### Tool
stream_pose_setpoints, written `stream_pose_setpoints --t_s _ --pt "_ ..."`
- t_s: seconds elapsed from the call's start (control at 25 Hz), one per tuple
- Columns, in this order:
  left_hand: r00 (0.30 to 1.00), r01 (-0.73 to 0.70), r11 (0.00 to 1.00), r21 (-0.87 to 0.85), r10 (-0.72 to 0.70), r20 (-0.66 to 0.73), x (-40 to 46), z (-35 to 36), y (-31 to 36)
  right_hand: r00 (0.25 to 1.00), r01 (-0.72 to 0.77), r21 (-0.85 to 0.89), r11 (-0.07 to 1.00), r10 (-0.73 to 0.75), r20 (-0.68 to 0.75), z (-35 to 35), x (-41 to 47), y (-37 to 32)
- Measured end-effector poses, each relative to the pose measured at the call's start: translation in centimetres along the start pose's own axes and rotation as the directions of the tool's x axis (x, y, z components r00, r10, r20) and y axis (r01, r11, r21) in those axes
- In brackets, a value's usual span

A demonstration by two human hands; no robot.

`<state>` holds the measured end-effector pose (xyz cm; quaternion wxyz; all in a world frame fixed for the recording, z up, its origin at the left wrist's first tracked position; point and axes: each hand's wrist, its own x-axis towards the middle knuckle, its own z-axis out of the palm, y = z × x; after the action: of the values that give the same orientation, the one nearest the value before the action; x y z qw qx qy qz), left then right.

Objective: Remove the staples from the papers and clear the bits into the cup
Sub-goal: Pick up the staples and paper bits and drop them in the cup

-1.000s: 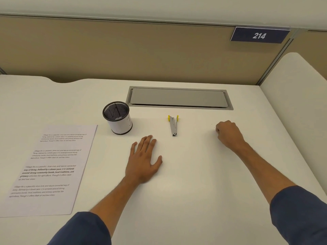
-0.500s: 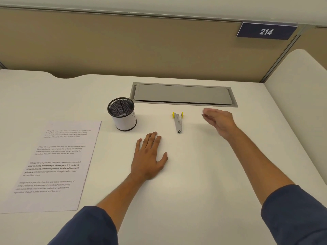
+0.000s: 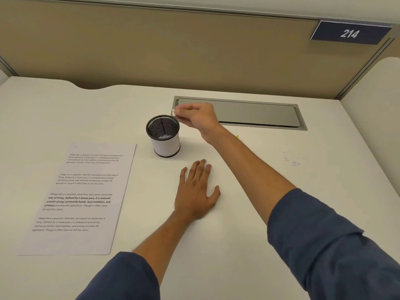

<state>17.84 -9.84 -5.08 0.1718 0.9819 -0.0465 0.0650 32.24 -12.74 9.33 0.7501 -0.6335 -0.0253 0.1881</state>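
Right hand (image 3: 195, 116) pinching bits (image 3: 173, 112) above cup (image 3: 163, 135).

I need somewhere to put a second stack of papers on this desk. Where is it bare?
Bare desk lies between the left hand and the right forearm, toward the near edge, and in the far left corner behind the papers. It is crowded by the cup, where the right hand pinches a white bit. Staple bits litter the right.
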Motion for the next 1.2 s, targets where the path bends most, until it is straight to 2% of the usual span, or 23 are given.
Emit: stream_pose_setpoints --t_s 0.08,0.12,0.2,0.24,0.4,0.48,0.6,0.72,0.8,0.92,1.0,1.08,1.2 --pt "1.000 0.000 1.000 0.003 0.000 0.000 0.0 0.1 0.0 0.991 0.128 -0.277 0.952 -0.132 0.006 1.4 0.7 0.4" --pt "1.000 -0.001 1.000 0.001 0.001 -0.001 0.0 0.1 0.0 0.976 0.210 -0.445 0.871 -0.216 0.037 1.9 1.0 0.5" --pt "1.000 0.001 1.000 -0.008 -0.001 0.002 0.0 0.1 0.0 0.933 0.342 -0.707 0.619 -0.314 0.177 2.8 1.0 0.5" --pt "1.000 0.003 1.000 -0.011 -0.003 0.004 0.0 0.1 0.0 0.917 0.381 -0.785 0.489 -0.310 0.252 3.2 0.9 0.4" --pt "1.000 0.004 1.000 -0.009 -0.003 0.018 0.0 0.1 0.0 0.871 0.410 -0.912 -0.004 -0.293 0.393 4.5 0.3 0.4" --pt "1.000 0.007 1.000 -0.015 -0.007 0.027 0.0 0.0 0.0 0.864 0.392 -0.913 -0.115 -0.295 0.408 4.7 0.1 0.6" --pt "1.000 -0.008 1.000 0.005 0.007 0.027 -0.1 -0.1 0.0 0.891 0.391 -0.919 -0.056 -0.226 0.393 4.6 0.0 1.1" --pt "1.000 -0.008 1.000 -0.004 0.008 0.012 0.0 -0.1 0.1 0.888 0.415 -0.909 0.037 -0.235 0.395 3.9 -0.2 1.6" --pt "1.000 -0.002 1.000 -0.002 0.002 0.008 0.1 -0.1 0.1 0.899 0.407 -0.889 0.209 -0.263 0.350 3.0 -0.4 1.9" --pt "1.000 -0.007 1.000 0.001 0.007 0.003 0.0 -0.1 0.1 0.925 0.361 -0.735 0.574 -0.320 0.205 1.3 -0.9 1.9" --pt "1.000 -0.008 1.000 0.001 0.008 0.001 0.0 -0.2 0.1 0.936 0.328 -0.607 0.724 -0.338 0.103 -0.3 -1.4 1.6" --pt "1.000 -0.005 1.000 0.003 0.005 0.000 0.0 -0.2 0.1 0.944 0.285 -0.532 0.798 -0.331 0.010 -2.7 -2.2 1.5" --pt "1.000 -0.006 1.000 0.008 0.006 0.000 0.0 -0.2 0.0 0.937 0.239 -0.570 0.786 -0.341 -0.076 -8.0 -3.9 2.4"
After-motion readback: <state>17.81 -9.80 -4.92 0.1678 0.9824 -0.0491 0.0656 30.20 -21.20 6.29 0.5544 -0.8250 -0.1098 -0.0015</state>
